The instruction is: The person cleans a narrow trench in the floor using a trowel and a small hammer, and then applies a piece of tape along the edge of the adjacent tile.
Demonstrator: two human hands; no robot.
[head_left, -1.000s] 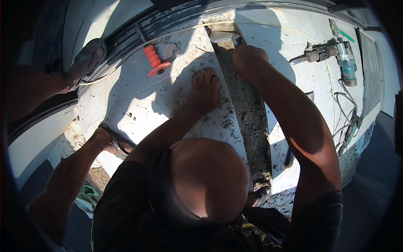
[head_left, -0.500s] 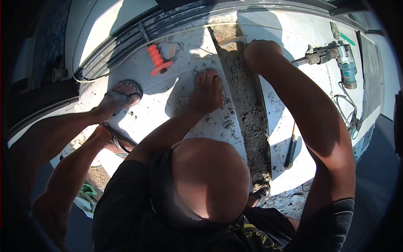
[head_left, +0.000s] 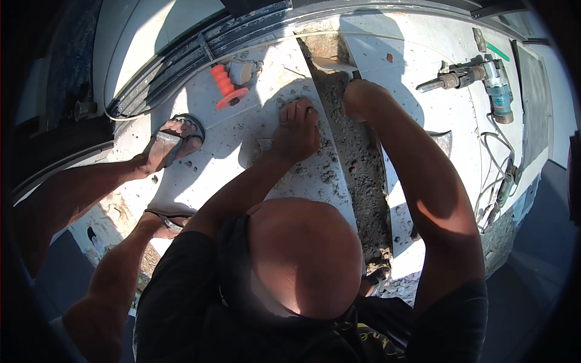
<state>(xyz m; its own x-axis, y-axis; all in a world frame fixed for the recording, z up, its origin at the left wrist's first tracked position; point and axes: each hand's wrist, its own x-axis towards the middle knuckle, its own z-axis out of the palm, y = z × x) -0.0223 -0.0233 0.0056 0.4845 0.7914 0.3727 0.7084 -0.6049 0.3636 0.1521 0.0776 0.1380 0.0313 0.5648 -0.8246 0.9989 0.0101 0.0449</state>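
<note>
My right hand (head_left: 363, 100) is closed round the handle of a trowel (head_left: 334, 64) at the far part of a long trench cut through the pale slab. The trowel's thin blade points left across the trench, above grey, crumbly mortar (head_left: 357, 166). On the slab just left of the trench rests my left hand (head_left: 295, 130), its fingers slightly bent and nothing visible in them. Grit and small lumps lie around it. A chisel with a ribbed red-orange guard (head_left: 226, 86) lies farther left, beside a broken pale piece (head_left: 242, 71).
A demolition hammer (head_left: 478, 78) and a green-handled hammer (head_left: 489, 43) lie at the far right, with a cable and a smaller teal tool (head_left: 507, 184) nearer. Another person's sandalled foot (head_left: 175, 139) stands at left. Metal door tracks (head_left: 181, 69) and a pale hose border the far side.
My right hand has shifted left and slightly nearer, uncovering more of the trowel by the trench. My left hand stays put. The other person's nearer leg has moved.
</note>
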